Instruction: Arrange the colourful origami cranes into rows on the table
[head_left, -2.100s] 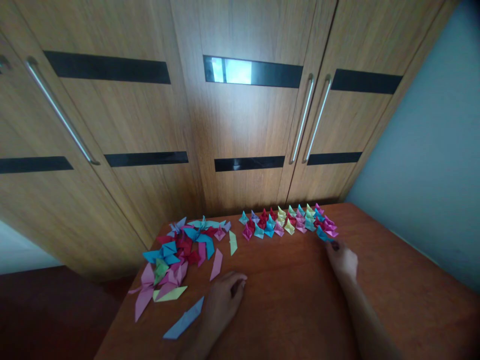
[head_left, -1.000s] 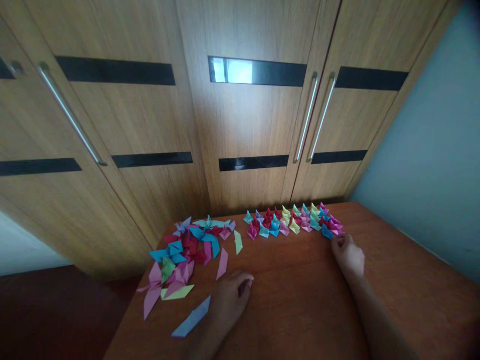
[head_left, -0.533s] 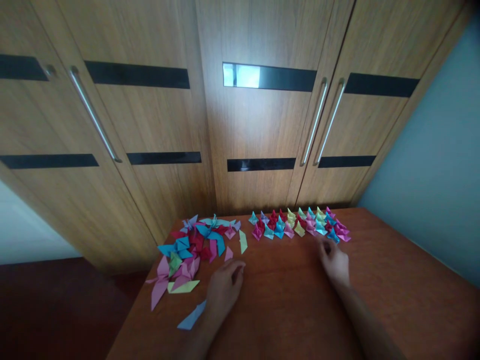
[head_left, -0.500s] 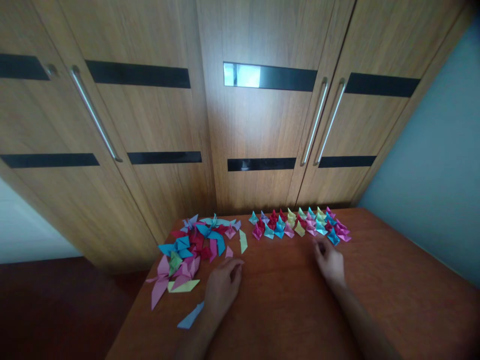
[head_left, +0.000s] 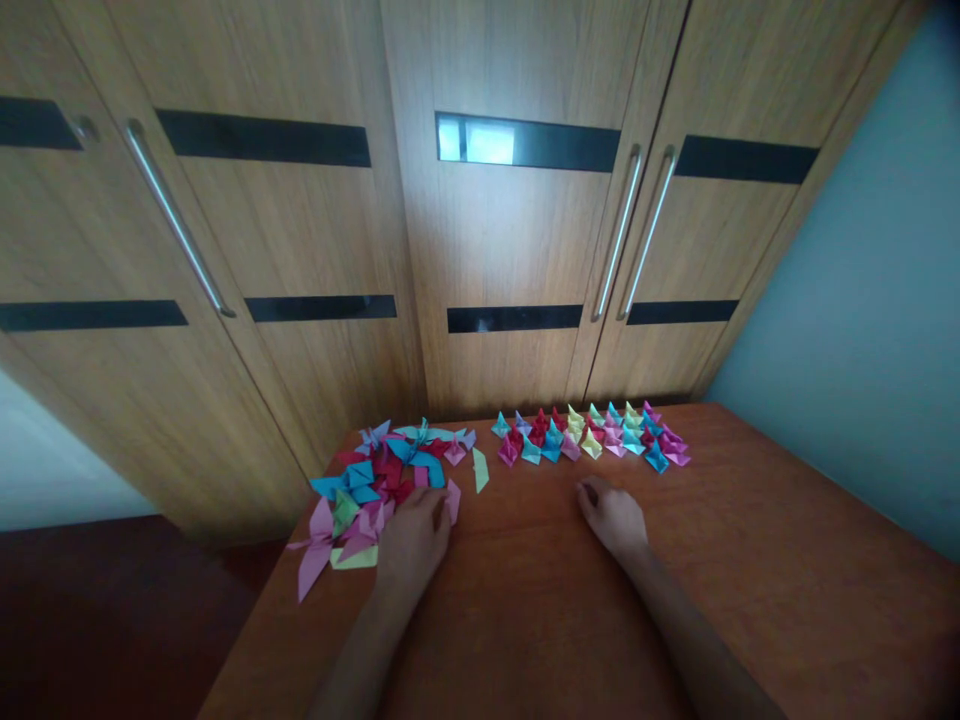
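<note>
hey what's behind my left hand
Past the left hand, pink folded paper shows at right, pale yellow paper at left; their covered parts, and anything fully behind, can't be seen.

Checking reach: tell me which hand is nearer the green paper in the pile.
Left. The left hand is just right of the green paper; the right hand is much farther right.

Wooden wardrobe (head_left: pixel 517 235), metal handles (head_left: pixel 178 219); bluish wall (head_left: pixel 862 330) right, dark floor (head_left: pixel 112 620).
</note>
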